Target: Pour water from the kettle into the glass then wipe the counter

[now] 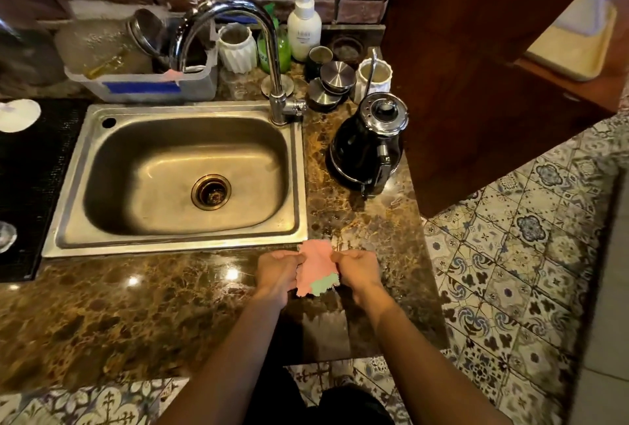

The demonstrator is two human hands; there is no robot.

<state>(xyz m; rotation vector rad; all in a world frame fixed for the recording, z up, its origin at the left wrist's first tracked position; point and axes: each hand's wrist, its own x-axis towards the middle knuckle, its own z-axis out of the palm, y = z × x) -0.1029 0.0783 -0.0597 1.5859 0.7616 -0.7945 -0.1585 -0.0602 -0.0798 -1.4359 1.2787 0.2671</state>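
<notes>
Wiping stage, cloth in hand

Both hands, left (277,271) and right (357,271), pinched the cloth (316,268) over the table (136,305); kettle (367,142) stood beside the sink (299,169). No glass clearly visible; pouring seemingly done, wiping left.

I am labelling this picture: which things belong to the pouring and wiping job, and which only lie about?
Job: black electric kettle; pink and green cloth held by both hands; brown marble counter.
Lying about: white pump bottle; steel sink; chrome tap.
</notes>
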